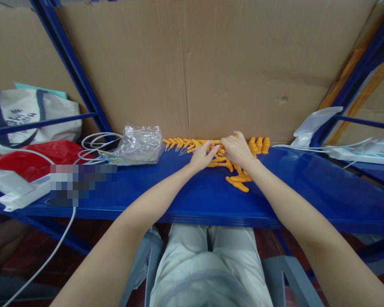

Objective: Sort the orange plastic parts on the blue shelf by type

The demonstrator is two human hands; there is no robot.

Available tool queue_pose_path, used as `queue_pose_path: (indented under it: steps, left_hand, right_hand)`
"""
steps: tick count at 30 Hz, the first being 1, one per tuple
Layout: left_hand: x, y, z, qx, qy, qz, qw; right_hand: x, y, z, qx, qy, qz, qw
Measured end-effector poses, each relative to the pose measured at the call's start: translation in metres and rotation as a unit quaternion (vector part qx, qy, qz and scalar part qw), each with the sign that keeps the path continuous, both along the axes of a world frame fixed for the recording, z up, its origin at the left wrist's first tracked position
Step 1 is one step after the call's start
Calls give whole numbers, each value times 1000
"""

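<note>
Over the far side of the blue shelf, my left hand [203, 157] is closed, thumb and fingers pinching an orange plastic piece [222, 150]. Close beside it, my right hand [235, 148] bends its fingers down onto the same spot; they look closed on an orange piece too, mostly hidden by the hand. More orange branched pieces [222, 163] lie beneath my hands. Nearer to me rests a curved orange piece [237, 184]. To the left runs a row of orange pieces [176, 142] with small dark coils [182, 151] by them. Several stubby orange pieces [265, 145] stand at the right.
A cardboard wall [230, 68] closes off the back of the blue shelf [185, 196]. At left are a clear plastic bag [141, 143], a white cable [60, 238], a power strip [25, 196] and a red bag [48, 157]. Another power strip [365, 153] lies at right.
</note>
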State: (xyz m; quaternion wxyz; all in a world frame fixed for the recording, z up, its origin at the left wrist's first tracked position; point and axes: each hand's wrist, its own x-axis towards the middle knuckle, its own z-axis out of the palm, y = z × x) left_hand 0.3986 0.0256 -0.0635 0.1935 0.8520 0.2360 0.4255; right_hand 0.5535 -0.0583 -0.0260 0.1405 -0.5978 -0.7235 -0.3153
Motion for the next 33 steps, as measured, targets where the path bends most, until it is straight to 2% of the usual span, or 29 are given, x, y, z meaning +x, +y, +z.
queue_pose_path:
  steps: [7, 11, 15, 20, 26, 33]
  left_hand:
    - [-4, 4, 2, -1, 31, 26, 999]
    - [-7, 4, 2, 55, 80, 33, 995]
    - [-7, 4, 1, 103, 133, 73, 983]
    - [-4, 2, 2, 101, 157, 114, 976]
    - [-5, 7, 1, 119, 122, 140, 975]
    - [-10, 7, 5, 113, 165, 170, 965]
  right_hand:
    - [9, -2, 3, -26, 1, -49, 998]
    - [9, -5, 5, -34, 2, -65, 997]
    - [2, -7, 8, -64, 27, -99, 993]
    - [-5, -11, 9, -85, 54, -129, 986]
    - [-6, -11, 10, -88, 99, -108, 985]
    - [9, -2, 0, -83, 123, -9, 989]
